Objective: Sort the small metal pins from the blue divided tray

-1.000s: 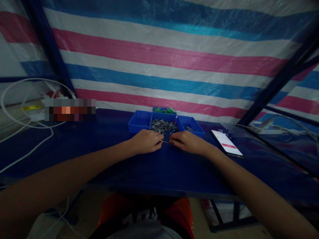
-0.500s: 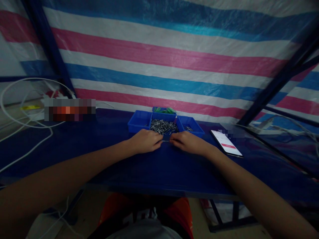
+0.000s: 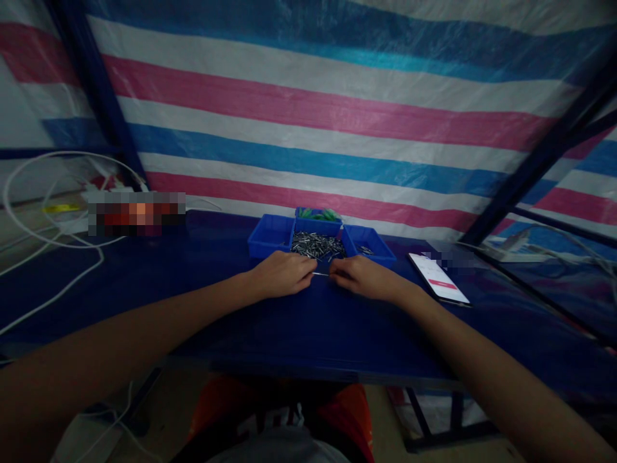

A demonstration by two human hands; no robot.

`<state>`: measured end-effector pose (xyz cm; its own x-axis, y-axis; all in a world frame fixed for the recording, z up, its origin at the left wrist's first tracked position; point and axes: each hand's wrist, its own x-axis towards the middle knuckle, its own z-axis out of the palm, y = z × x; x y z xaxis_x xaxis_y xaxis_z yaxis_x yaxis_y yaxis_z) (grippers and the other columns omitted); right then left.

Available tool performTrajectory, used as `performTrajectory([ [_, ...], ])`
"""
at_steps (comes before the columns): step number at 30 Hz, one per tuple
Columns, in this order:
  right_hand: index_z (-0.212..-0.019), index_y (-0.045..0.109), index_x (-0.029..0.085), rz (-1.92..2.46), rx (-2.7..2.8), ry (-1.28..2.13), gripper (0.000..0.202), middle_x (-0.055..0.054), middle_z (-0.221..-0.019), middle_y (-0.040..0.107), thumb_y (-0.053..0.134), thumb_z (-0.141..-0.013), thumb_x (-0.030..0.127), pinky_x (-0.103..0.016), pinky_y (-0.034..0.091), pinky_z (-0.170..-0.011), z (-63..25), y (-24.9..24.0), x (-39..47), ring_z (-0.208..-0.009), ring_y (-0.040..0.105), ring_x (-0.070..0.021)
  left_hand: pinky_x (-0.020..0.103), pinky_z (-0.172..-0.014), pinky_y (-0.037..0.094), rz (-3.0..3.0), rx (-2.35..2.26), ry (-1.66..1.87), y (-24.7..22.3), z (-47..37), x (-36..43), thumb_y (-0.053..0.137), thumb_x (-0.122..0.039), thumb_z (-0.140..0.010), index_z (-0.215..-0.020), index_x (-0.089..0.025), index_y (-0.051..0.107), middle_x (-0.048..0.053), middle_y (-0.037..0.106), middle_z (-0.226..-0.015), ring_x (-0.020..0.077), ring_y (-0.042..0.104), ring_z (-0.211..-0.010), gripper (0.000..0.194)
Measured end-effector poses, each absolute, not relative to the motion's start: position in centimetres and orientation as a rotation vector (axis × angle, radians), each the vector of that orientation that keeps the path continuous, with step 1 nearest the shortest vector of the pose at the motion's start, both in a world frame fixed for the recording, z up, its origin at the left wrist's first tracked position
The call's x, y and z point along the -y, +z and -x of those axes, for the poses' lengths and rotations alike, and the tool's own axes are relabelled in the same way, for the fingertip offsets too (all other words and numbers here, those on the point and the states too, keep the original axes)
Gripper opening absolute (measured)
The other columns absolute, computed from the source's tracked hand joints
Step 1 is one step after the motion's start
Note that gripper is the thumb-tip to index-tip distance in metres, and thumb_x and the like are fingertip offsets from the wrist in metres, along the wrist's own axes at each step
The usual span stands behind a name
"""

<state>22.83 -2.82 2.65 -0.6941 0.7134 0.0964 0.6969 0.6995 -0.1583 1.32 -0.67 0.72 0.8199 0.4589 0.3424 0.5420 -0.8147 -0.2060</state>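
A thin silvery piece spans the small gap between my two hands, just above the blue table. My left hand has its fingers closed on the piece's left end. At its right end, my right hand is closed on it too, thumb and fingers pinched together. Right behind the hands lies a heap of small metal pieces in the middle blue bin. The left blue bin stands beside it, and the right blue bin holds a few metal pieces. Green items fill the rear bin.
A phone with a lit screen lies right of the hands on the blue table. White cables curl over the left side. A striped sheet hangs behind, between dark blue posts. A power strip sits at the far right.
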Motion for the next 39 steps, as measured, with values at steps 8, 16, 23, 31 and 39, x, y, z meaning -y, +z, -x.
performTrajectory([
  [8,-0.086,0.054,0.016,1.172,2.762,0.157,0.010,-0.004,-0.074,0.062,0.046,-0.084,0.020,-0.024,0.035,-0.060,-22.91,2.49,2.82,-0.064,0.054,-0.0125,0.022,-0.060,0.041,2.726,0.559,-0.453,0.53,-1.35,0.71,0.043,-0.023,-0.087,-0.089,-0.016,0.052,0.002,0.062,-0.083,0.0131,0.059,-0.074,0.012],
  [16,-0.084,0.053,0.016,1.177,2.753,0.156,0.007,-0.003,-0.072,0.061,0.047,-0.082,0.019,-0.025,0.034,-0.058,-22.85,2.52,2.93,-0.063,0.053,-0.0129,0.022,-0.060,0.042,2.704,0.520,-0.441,0.61,-1.27,0.81,0.041,-0.022,-0.089,-0.090,-0.016,0.052,0.003,0.062,-0.083,0.0127,0.059,-0.074,0.013],
  [23,-0.082,0.052,0.017,1.184,2.746,0.179,0.004,-0.001,-0.069,0.058,0.048,-0.081,0.019,-0.024,0.034,-0.057,-22.87,2.50,2.94,-0.060,0.052,-0.0117,0.022,-0.059,0.042,2.683,0.525,-0.434,0.67,-1.30,0.81,0.041,-0.022,-0.088,-0.090,-0.016,0.052,0.002,0.062,-0.082,0.0130,0.059,-0.074,0.013],
  [31,-0.082,0.052,0.017,1.200,2.740,0.181,0.006,-0.002,-0.070,0.059,0.046,-0.082,0.019,-0.023,0.034,-0.058,-22.87,2.60,3.01,-0.061,0.052,-0.0114,0.023,-0.059,0.041,2.647,0.593,-0.443,0.42,-1.32,0.58,0.042,-0.024,-0.089,-0.091,-0.016,0.051,0.002,0.062,-0.081,0.0139,0.060,-0.075,0.012],
  [39,-0.085,0.054,0.016,1.160,2.754,0.144,0.012,-0.004,-0.074,0.061,0.041,-0.086,0.017,-0.024,0.035,-0.061,-22.74,2.76,3.05,-0.065,0.054,-0.0123,0.024,-0.056,0.041,2.628,0.680,-0.429,0.51,-1.36,0.74,0.039,-0.025,-0.090,-0.086,-0.016,0.052,0.002,0.063,-0.077,0.0145,0.061,-0.070,0.017],
])
